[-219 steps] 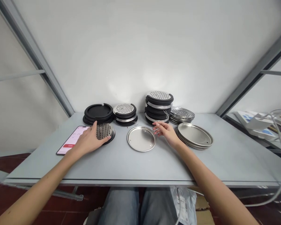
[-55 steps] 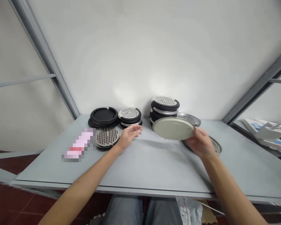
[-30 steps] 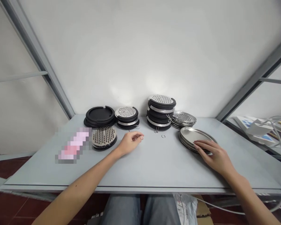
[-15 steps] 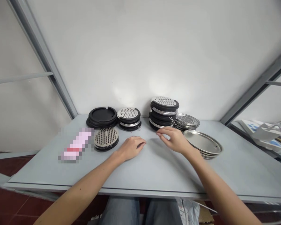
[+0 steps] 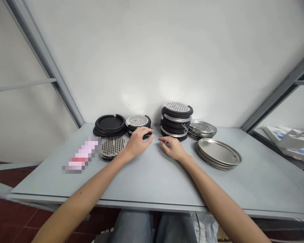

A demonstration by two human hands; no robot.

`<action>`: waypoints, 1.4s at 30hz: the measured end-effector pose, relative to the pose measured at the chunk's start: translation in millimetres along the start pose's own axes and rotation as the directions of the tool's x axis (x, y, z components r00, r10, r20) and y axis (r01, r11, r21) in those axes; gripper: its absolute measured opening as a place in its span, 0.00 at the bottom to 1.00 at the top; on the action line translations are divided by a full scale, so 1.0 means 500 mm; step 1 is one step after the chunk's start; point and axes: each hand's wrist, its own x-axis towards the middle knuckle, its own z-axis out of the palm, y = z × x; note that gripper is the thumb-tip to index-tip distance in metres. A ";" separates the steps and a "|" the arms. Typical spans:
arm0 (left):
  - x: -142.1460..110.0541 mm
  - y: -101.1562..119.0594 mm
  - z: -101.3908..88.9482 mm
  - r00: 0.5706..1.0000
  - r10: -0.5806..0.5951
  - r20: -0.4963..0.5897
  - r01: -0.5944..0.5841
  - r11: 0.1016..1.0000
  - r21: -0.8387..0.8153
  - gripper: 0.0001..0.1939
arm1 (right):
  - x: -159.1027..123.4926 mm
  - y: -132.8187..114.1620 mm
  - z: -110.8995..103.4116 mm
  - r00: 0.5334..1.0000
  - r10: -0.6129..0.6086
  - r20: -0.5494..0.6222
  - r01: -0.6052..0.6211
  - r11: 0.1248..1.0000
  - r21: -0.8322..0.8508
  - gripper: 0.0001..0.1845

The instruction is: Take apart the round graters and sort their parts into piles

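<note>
My left hand (image 5: 139, 143) is raised in front of the short stack of graters (image 5: 138, 120), hiding part of its front. Thumb and fingers are apart, with a thin wire of that stack visible between them; whether they touch it I cannot tell. Low over the table, my right hand (image 5: 174, 148) has loosely curved fingers and holds nothing visible. Behind it stands the tall stack of round black-rimmed graters (image 5: 177, 118), a wire clip (image 5: 184, 128) hanging at its side. Left of my left hand lie perforated plates with rough raised holes (image 5: 112, 147).
Black round trays (image 5: 110, 124) sit at the back left. Metal grater discs (image 5: 202, 128) are piled at the back right, and smooth metal lids (image 5: 219, 152) in front of them. A pixelated pink item (image 5: 83, 153) lies left on the grey table (image 5: 152, 189). Metal posts flank both sides.
My left hand has moved up and away from me toward the short grater stack. My right hand has shifted left and slightly down, coming closer to the left. The stacks keep their places.
</note>
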 end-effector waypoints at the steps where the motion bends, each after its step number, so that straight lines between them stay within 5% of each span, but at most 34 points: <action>1: 0.018 -0.011 -0.009 0.999 0.018 0.039 -0.021 0.997 0.074 0.12 | 0.001 0.000 -0.001 1.000 0.007 0.020 -0.007 1.000 -0.003 0.13; 6: 0.080 -0.087 -0.038 0.968 -0.058 0.242 -0.046 0.914 0.403 0.33 | 0.001 0.004 -0.004 0.998 0.002 0.057 -0.001 1.000 -0.022 0.12; 11: 0.079 -0.122 -0.038 0.919 -0.121 0.375 -0.105 0.841 0.530 0.22 | -0.001 0.006 -0.013 0.997 0.061 0.050 -0.060 0.998 -0.024 0.13; 23: 0.077 -0.110 -0.047 0.954 -0.035 0.298 -0.132 0.843 0.522 0.13 | 0.001 0.009 -0.018 0.997 0.078 0.004 -0.078 0.997 -0.006 0.13; 28: 0.063 -0.083 -0.060 0.965 0.171 0.199 -0.244 0.864 0.441 0.15 | 0.007 0.004 -0.037 0.983 0.156 -0.094 -0.139 0.977 0.161 0.11; 30: 0.041 -0.066 -0.065 0.952 0.251 0.177 -0.299 0.886 0.355 0.15 | 0.012 -0.001 -0.056 0.959 0.271 -0.082 -0.223 0.901 0.371 0.16; 33: -0.012 -0.038 -0.061 0.939 0.312 0.147 -0.339 0.915 0.221 0.15 | 0.017 -0.008 -0.086 0.905 0.422 0.049 -0.340 0.650 0.680 0.30; 36: -0.072 -0.015 -0.044 0.925 0.354 0.135 -0.370 0.921 0.118 0.15 | 0.018 -0.016 -0.104 0.876 0.425 0.230 -0.427 0.458 0.780 0.41; 42: -0.136 0.015 -0.011 0.840 0.510 0.185 -0.526 0.849 0.048 0.18 | 0.009 -0.022 -0.101 0.811 0.338 0.478 -0.571 0.278 0.773 0.23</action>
